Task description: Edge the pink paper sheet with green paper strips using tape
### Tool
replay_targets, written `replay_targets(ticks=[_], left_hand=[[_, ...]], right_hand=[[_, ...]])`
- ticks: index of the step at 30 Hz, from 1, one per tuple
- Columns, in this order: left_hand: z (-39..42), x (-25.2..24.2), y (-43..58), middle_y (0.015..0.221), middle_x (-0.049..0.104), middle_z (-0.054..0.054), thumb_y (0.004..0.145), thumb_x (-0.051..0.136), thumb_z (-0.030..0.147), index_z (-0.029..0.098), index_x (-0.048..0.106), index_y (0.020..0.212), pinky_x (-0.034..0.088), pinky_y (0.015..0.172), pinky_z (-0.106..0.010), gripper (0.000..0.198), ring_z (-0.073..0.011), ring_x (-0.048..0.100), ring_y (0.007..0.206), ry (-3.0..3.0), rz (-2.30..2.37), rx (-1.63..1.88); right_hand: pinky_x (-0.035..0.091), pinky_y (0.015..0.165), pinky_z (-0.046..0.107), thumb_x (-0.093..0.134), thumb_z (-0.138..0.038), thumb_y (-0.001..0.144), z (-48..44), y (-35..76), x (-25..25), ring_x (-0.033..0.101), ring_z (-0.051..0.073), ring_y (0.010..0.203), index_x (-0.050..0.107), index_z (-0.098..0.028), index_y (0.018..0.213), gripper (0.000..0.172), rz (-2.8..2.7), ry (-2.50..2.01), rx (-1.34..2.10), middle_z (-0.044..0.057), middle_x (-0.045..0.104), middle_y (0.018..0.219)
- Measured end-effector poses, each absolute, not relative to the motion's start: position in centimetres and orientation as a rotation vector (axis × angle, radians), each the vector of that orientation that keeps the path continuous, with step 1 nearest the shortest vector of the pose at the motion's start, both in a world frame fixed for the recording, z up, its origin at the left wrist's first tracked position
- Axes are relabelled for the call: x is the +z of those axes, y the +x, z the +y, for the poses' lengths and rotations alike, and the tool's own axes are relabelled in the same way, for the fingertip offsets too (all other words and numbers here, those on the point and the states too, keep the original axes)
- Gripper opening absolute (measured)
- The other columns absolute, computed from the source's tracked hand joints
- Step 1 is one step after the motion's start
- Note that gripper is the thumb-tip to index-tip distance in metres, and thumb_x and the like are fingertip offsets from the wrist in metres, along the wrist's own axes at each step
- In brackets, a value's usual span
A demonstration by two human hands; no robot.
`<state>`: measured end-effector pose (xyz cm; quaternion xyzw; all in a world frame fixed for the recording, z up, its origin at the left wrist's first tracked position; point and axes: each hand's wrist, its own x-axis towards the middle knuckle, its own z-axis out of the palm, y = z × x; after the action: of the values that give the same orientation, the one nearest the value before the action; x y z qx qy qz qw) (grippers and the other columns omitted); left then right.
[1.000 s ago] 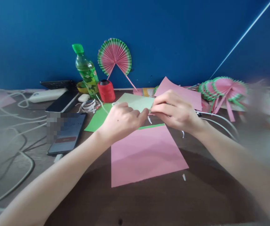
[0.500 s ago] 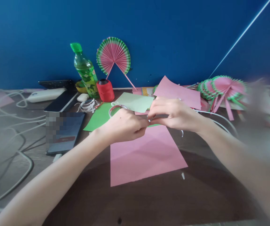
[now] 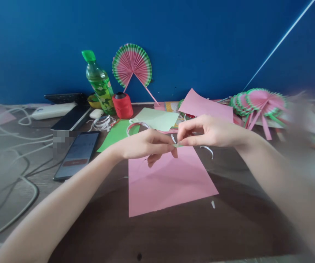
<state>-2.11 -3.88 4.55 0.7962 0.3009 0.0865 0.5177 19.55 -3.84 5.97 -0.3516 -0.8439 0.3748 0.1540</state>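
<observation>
- Right hand: thumb and forefinger pinching a small pale piece, greenish; tape or paper, too small to tell.
- Left hand: fingers part-curled, tips up against the piece; cannot tell whether they grip it or only touch.
- Piece sits between the two hands, at 3 o'clock of the left fingertips, 9 o'clock of the right hand, over the far edge of the pink sheet.
- Step in hand, my reading: fingertip work on that piece; sheet lies flat at 6 o'clock.
- Next move calls, I judge, for a light, steady pinch; anything so thin may curl or cling to skin.
- On the bench, from the fingertips: roll of tape, apparently, 10 o'clock; pale green sheet, 11; fans, 2; curled white strip, 3.
</observation>
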Motion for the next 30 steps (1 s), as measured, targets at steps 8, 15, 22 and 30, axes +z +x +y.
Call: replay_targets(ticks=[8,15,22,30], left_hand=[[-4.1,4.4,-1.9,0.041,0.048,0.007,0.088,0.044,0.031,0.016,0.062,0.085,0.042,0.054,-0.018,0.023,-0.0062,0.05,0.04,1.84,0.759,0.252],[-4.3,4.3,-1.5,0.036,0.047,0.008,0.09,0.04,0.029,0.016,0.059,0.081,0.046,0.061,-0.022,0.025,-0.0071,0.05,0.039,1.808,0.763,0.305],[-4.2,3.8,-1.2,0.035,0.049,0.006,0.089,0.041,0.03,0.015,0.06,0.077,0.048,0.062,-0.024,0.026,-0.0084,0.052,0.039,1.705,0.75,0.466],[-4.3,4.1,-1.2,0.033,0.048,0.007,0.088,0.042,0.028,0.016,0.06,0.075,0.048,0.062,-0.024,0.026,-0.0084,0.052,0.038,1.694,0.793,0.47]], right_hand=[[0.036,0.058,0.026,0.057,-0.035,0.079,-3.6,19.2,5.1,0.051,0.011,0.064,0.063,-0.02,0.082,0.017,-2.317,-0.992,1.246,-0.001,0.061,0.073],[0.042,0.062,0.025,0.056,-0.029,0.078,-3.9,18.3,4.7,0.055,0.012,0.066,0.062,-0.019,0.076,0.012,-2.186,-1.006,1.141,0.0,0.062,0.071],[0.035,0.048,0.023,0.057,-0.032,0.08,-3.7,18.3,4.3,0.044,0.009,0.052,0.057,-0.019,0.072,0.016,-2.061,-0.991,1.167,-0.004,0.047,0.056],[0.039,0.051,0.024,0.053,-0.044,0.083,-3.5,18.7,4.6,0.048,0.01,0.055,0.058,-0.021,0.071,0.026,-2.11,-0.949,1.174,-0.002,0.049,0.059]])
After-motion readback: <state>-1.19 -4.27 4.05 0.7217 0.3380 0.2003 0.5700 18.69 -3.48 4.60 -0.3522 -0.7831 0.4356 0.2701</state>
